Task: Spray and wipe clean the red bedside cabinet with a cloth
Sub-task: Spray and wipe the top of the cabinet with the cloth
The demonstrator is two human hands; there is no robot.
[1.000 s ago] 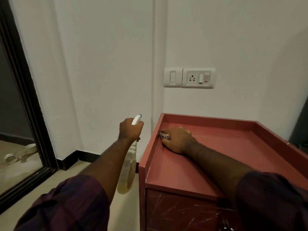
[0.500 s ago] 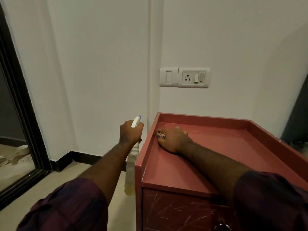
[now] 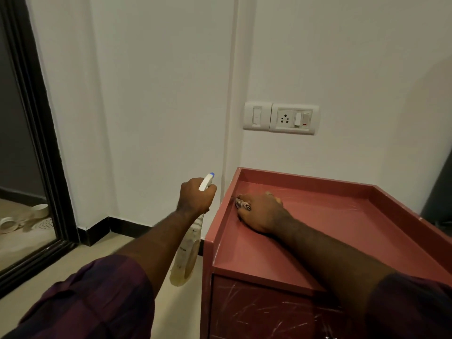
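— Curled round what, then, the grip of the right hand (image 3: pixel 259 211)?
— Round a bunched cloth (image 3: pixel 243 205). The fingers were bent over it and pressed it down on the top of the red bedside cabinet (image 3: pixel 269 260), in the rear left corner, against the raised rim. Only a patterned scrap of it showed under the fingertips.
— And the other grip?
— The left hand (image 3: pixel 195 199) was closed about the neck of a spray bottle (image 3: pixel 186 255), just off the cabinet's left side and level with its top. The bottle hung tilted below the fist, beside the cabinet's left wall, with a little yellowish liquid at the bottom. Its white nozzle with a blue tip pointed up toward the wall.
— Anything else about the cabinet?
— Pale scratches crossed its front. On the white wall above its back rim sat a switch and socket plate (image 3: pixel 281 118). Well to its left stood a dark frame (image 3: pixel 41 148) reaching the floor; whether mirror or doorway, I could not tell.
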